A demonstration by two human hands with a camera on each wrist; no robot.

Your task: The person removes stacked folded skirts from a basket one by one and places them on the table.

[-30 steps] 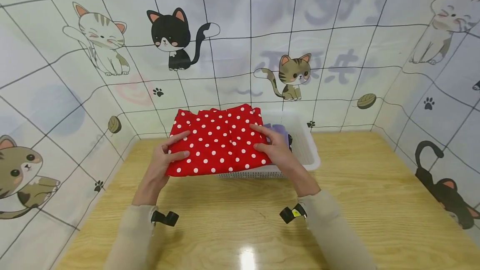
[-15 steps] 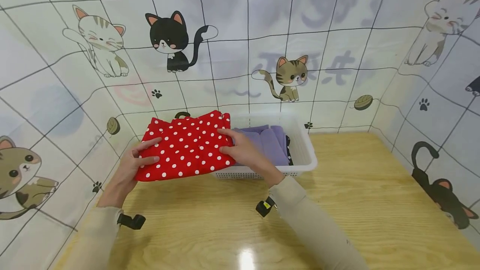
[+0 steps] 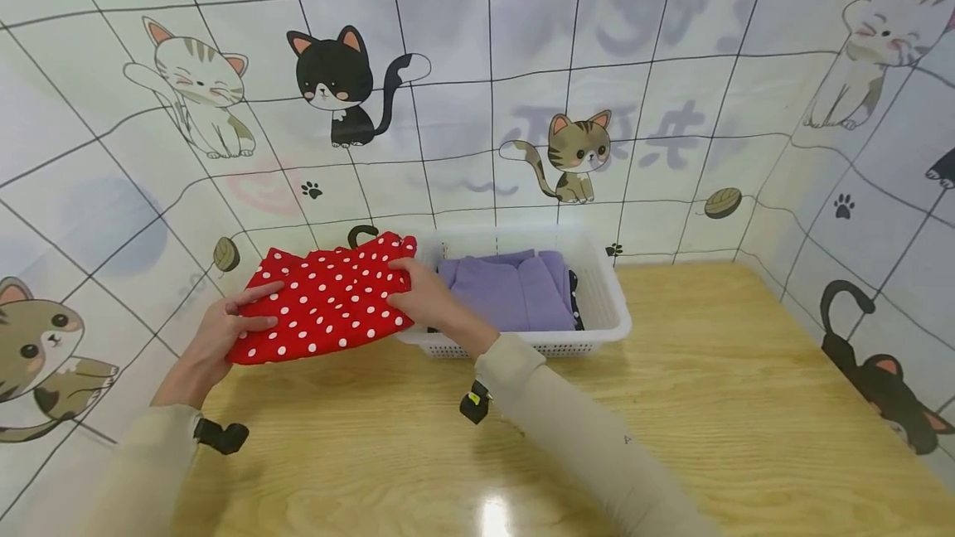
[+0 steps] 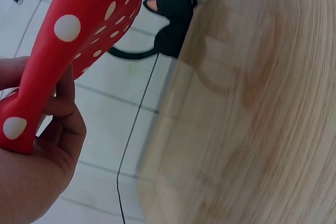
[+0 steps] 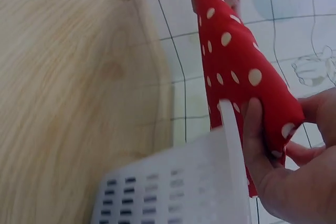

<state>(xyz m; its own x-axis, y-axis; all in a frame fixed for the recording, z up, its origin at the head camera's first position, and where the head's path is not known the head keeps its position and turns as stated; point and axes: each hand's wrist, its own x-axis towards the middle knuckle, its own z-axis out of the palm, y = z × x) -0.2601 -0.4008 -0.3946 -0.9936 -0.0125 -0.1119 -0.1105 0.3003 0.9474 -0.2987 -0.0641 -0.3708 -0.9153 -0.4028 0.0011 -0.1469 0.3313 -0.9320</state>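
Note:
Both hands hold a folded red cloth with white polka dots (image 3: 328, 301) in the air, above the table's left part. My left hand (image 3: 212, 338) pinches its left end, thumb on top and fingers beneath, as the left wrist view shows on the cloth (image 4: 68, 27). At the other end my right hand (image 3: 429, 297) pinches the right edge, its fingers (image 5: 254, 135) on the underside. Behind the right hand stands a white plastic basket (image 3: 615, 297) with folded purple clothing (image 3: 507, 292) in it. The cloth's right end overlaps the basket's left side in the head view.
A dark dotted fabric (image 3: 574, 297) shows beside the purple clothing in the basket. The wooden table (image 3: 716, 371) reaches to walls (image 3: 455, 65) covered in cat prints at the back and both sides. A wrist camera (image 3: 475, 402) is strapped under the right sleeve.
Both hands have carried the red polka-dot cloth to the left, away from in front of the basket. The purple clothing in the basket has come into view.

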